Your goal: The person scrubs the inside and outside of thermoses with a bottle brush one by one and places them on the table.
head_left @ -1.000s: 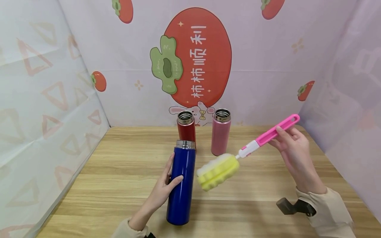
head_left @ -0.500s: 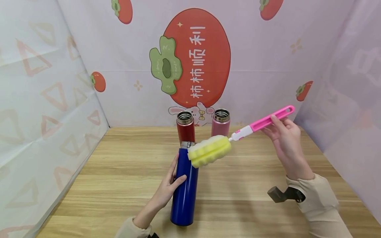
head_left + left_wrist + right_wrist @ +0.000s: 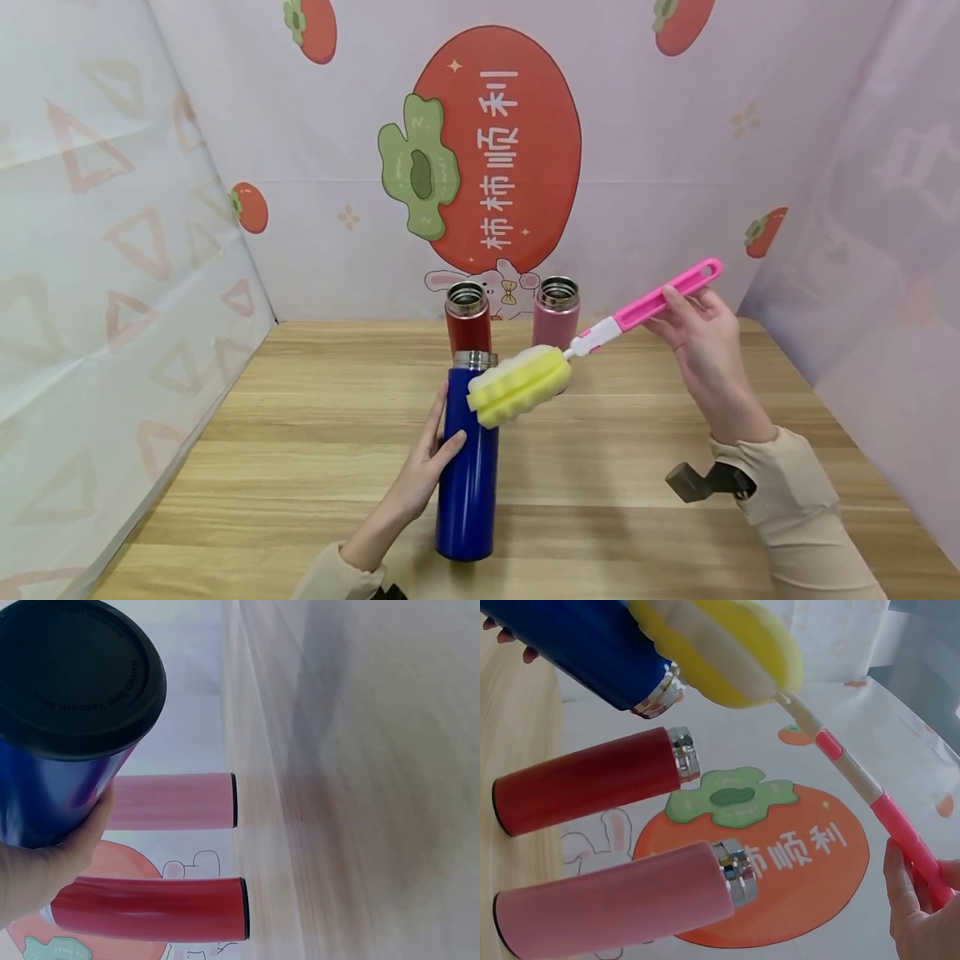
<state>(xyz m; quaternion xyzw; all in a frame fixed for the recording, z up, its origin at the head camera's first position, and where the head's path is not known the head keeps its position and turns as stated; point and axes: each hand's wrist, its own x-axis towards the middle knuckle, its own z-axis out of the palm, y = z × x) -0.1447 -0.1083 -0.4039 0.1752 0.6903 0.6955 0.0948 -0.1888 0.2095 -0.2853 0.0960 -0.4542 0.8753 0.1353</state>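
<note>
My left hand (image 3: 424, 468) grips a blue vacuum flask (image 3: 467, 492) around its side. The flask is nearly upright, with its lid off and its steel neck at the top; its dark base (image 3: 79, 682) shows in the left wrist view, raised off the table. My right hand (image 3: 701, 350) pinches the pink handle of a sponge bottle brush (image 3: 651, 302). The brush slants down to the left, and its yellow and white sponge head (image 3: 525, 387) overlaps the flask's upper right side in the head view. In the right wrist view the sponge (image 3: 720, 649) lies beside the steel neck.
A red flask (image 3: 469, 331) and a pink flask (image 3: 556, 325) stand upright without lids at the back of the wooden table (image 3: 300, 425). Printed cloth walls (image 3: 652, 142) enclose the table at the back and both sides.
My right hand has moved the brush left and up, bringing its sponge head up to the blue flask's upper side. The blue flask has shifted slightly right in my left hand and stands straighter.
</note>
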